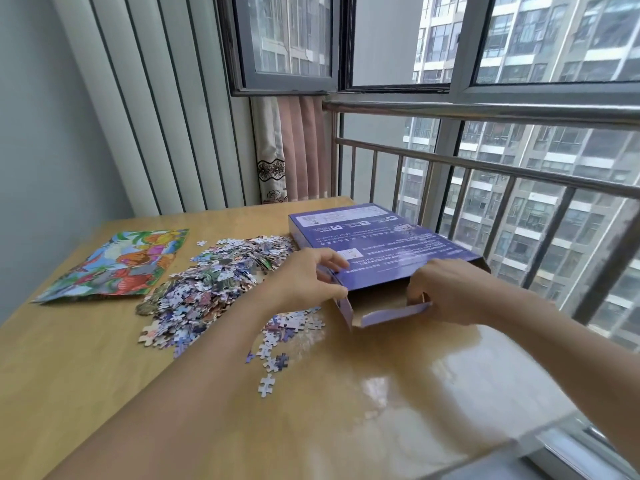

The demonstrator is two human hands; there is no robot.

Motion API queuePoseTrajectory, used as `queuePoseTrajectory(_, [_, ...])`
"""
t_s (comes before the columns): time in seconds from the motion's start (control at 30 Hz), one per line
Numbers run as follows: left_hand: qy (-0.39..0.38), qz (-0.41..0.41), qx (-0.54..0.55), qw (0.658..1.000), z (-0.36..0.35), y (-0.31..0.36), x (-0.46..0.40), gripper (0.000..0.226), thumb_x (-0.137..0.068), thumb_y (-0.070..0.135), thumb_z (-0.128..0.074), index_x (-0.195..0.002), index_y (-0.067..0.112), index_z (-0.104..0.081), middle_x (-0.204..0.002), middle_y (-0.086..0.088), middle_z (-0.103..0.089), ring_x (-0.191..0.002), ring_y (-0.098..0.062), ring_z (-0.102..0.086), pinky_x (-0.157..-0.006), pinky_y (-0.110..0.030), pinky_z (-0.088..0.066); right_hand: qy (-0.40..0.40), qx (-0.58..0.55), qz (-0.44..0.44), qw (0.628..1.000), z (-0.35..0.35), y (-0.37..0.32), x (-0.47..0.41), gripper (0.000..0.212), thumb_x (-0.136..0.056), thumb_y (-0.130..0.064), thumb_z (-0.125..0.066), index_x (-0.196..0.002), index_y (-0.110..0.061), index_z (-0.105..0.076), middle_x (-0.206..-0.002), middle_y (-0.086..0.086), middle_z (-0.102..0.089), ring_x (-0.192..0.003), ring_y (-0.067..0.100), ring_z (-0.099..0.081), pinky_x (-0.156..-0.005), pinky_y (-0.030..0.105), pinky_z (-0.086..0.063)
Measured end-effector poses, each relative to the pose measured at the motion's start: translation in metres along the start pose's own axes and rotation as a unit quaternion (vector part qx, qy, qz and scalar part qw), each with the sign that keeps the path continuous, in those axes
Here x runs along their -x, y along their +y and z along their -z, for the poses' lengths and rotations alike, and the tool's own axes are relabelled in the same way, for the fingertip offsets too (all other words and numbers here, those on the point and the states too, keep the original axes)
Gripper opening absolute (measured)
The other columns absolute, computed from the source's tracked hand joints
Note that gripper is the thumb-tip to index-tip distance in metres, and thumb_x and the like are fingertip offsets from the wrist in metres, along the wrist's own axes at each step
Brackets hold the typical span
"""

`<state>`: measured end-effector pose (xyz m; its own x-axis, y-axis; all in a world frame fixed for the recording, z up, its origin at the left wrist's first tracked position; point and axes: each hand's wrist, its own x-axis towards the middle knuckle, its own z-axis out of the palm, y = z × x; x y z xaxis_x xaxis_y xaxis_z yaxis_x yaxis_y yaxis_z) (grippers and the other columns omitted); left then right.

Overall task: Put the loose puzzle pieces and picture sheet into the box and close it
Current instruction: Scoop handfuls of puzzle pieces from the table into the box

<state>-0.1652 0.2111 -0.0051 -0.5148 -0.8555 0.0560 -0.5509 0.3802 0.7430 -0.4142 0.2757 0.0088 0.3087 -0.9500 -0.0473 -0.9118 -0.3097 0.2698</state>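
Near the table's [398, 393] far right corner, a left hand [304, 277] grips the purple box's [377, 244] open end. Right hand [450, 292] pinches its flap [394, 315]; puzzle pieces [214, 282] and picture sheet [117, 265] lie left.

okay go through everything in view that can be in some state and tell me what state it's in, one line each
box: lying flat, near end open
end flap: folded out
puzzle pieces: loose heap on the table
picture sheet: flat on the table, outside the box
left hand: gripping the box's corner
right hand: pinching the flap
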Motion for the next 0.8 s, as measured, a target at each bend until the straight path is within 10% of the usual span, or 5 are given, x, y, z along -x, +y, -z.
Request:
queuePoseTrajectory(0.2, [0.098,0.007,0.029,0.995,0.021,-0.036,0.012,0.018,-0.089,0.019,-0.072,-0.104,0.03,-0.071,-0.103,0.011,-0.07,-0.086,-0.008,-0.069,-0.074,-0.034,-0.06,-0.171,-0.161,-0.025,0.972,0.008,-0.017,-0.002,0.013,-0.082,-0.025,-0.074,-0.094,-0.03,-0.077,-0.087,-0.017,-0.072,-0.083,0.007,-0.065,-0.07,0.018,-0.049])
queuePoseTrajectory(0.37, [0.312,0.03,-0.04,0.949,0.062,-0.074,0.028,0.009,-0.089,0.022,-0.07,-0.097,0.023,-0.074,-0.094,0.008,-0.072,-0.086,-0.006,-0.067,-0.075,-0.023,-0.053,0.095,-0.379,0.035,0.92,0.043,-0.079,-0.051,0.026,-0.098,-0.022,-0.063,-0.122,-0.023,-0.069,-0.114,-0.009,-0.072,-0.104,0.004,-0.066,-0.091,0.022,-0.051])
queuePoseTrajectory(0.57, [0.322,0.097,-0.169,0.926,0.066,-0.137,0.053,0.041,-0.091,0.038,-0.065,-0.129,0.022,-0.064,-0.139,-0.005,-0.058,-0.125,-0.024,-0.051,-0.107,-0.038,-0.038,-0.015,-0.444,-0.1,0.891,0.001,-0.155,-0.188,0.093,-0.093,-0.066,-0.051,-0.158,-0.009,-0.018,-0.15,0.014,-0.045,-0.123,0.03,-0.055,-0.1,0.04,-0.049])
queuePoseTrajectory(0.8, [0.321,0.12,-0.201,0.918,0.072,-0.183,0.069,0.056,-0.095,0.054,-0.053,-0.14,0.021,-0.055,-0.147,-0.005,-0.05,-0.138,-0.025,-0.039,-0.114,-0.04,-0.031,-0.003,-0.418,-0.241,0.876,-0.029,-0.161,-0.26,0.104,-0.085,-0.086,-0.022,-0.145,-0.004,-0.041,-0.137,0.021,-0.054,-0.125,0.036,-0.054,-0.101,0.043,-0.046])
